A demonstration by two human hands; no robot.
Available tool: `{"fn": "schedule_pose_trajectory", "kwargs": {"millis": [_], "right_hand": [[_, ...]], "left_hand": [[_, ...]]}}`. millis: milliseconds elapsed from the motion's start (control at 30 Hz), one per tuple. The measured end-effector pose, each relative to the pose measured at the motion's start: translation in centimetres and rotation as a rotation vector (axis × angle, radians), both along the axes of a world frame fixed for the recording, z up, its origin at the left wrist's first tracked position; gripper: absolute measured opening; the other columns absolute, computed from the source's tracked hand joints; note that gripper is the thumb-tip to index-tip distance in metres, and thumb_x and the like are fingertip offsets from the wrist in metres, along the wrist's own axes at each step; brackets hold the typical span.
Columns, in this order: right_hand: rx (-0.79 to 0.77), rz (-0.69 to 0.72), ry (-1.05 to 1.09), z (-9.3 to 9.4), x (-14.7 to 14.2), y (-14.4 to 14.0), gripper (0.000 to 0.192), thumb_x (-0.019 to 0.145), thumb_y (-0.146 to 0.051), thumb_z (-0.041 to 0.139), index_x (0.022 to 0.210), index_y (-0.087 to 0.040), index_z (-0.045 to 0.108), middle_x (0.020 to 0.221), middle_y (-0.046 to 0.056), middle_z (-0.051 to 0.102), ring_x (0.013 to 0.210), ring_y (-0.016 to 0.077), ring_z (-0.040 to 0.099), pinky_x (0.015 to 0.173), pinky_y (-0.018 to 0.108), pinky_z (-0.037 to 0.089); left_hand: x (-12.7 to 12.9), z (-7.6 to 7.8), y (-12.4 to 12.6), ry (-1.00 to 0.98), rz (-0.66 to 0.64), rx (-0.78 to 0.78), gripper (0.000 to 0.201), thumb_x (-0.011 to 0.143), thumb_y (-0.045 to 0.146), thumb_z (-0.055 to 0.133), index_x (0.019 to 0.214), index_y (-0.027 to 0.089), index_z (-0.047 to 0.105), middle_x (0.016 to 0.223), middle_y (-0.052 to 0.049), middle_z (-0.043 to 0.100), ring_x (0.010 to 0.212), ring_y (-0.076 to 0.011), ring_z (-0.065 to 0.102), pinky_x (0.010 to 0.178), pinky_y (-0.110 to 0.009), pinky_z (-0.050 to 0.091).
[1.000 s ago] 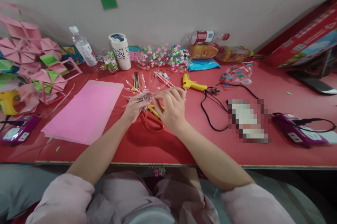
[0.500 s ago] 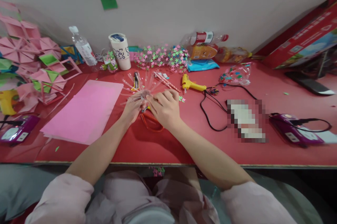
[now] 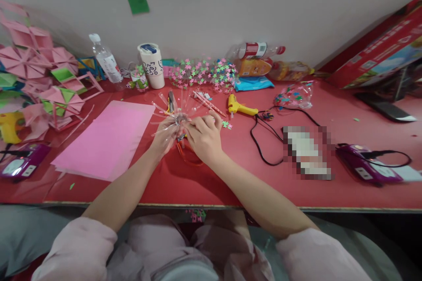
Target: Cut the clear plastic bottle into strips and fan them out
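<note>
A clear plastic piece cut into many thin strips [image 3: 180, 117] fans out between my hands above the table, like the cut end of a plastic bottle. My left hand [image 3: 164, 136] is closed round its left side, the strips spreading past the fingers. From the right, my right hand [image 3: 207, 136] pinches at the centre of the piece, its fingertips partly hidden. Under the hands lies a red-handled tool [image 3: 189, 156], its head mostly covered. A yellow-and-dark utility knife [image 3: 170, 102] rests just behind the strips.
Pink paper sheets [image 3: 105, 140] lie left, near pink paper shapes [image 3: 28, 63]. A yellow glue gun [image 3: 242, 107] with a black cord sits right of my hands, before a purple power strip [image 3: 369, 164]. A tumbler [image 3: 151, 67], a water bottle [image 3: 107, 61] and star garlands [image 3: 204, 72] line the wall.
My hands keep hold of the plastic piece in nearly the same spot. The strips have turned slightly and my right fingers have shifted a little. The view has moved slightly.
</note>
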State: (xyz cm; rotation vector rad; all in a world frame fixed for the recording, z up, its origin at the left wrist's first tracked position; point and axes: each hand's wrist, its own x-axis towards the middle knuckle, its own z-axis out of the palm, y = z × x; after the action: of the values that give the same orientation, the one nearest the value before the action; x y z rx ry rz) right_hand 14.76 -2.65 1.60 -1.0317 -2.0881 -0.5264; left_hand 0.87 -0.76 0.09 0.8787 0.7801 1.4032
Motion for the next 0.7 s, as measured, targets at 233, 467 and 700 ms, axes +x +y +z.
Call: {"fn": "schedule_pose_trajectory", "kwargs": {"millis": [233,467,700], "right_hand": [[-0.042,0.017,-0.007,0.1,0.1,-0.1,0.020,0.094,-0.022,0.051,0.090,-0.027,0.070,0.078,0.000,0.062,0.083,0.0169,0.045,0.099,0.040,0.026],[-0.011,0.062,0.088,1.3,0.8,-0.3,0.020,0.094,-0.024,0.050,0.101,-0.025,0.069,0.081,0.000,0.064,0.082,0.0171,0.049,0.100,0.039,0.028],[-0.050,0.113,0.153,1.7,0.9,-0.6,0.024,0.092,-0.021,0.050,0.110,-0.024,0.065,0.099,0.003,0.070,0.091,0.0190,0.053,0.095,0.041,0.031]], "left_hand": [[-0.1,0.1,0.1,0.022,-0.013,0.006,0.029,0.052,0.013,0.070,0.081,0.017,0.070,0.068,0.003,0.059,0.052,-0.0033,0.042,0.047,-0.017,0.031],[-0.1,0.2,0.2,0.081,0.028,-0.043,0.034,0.051,0.012,0.067,0.084,0.017,0.069,0.061,0.005,0.055,0.049,-0.0034,0.040,0.045,-0.019,0.028],[0.0,0.2,0.2,0.140,0.035,-0.024,0.022,0.051,0.013,0.064,0.072,0.016,0.064,0.056,0.006,0.050,0.046,-0.0036,0.038,0.044,-0.020,0.025]]}}
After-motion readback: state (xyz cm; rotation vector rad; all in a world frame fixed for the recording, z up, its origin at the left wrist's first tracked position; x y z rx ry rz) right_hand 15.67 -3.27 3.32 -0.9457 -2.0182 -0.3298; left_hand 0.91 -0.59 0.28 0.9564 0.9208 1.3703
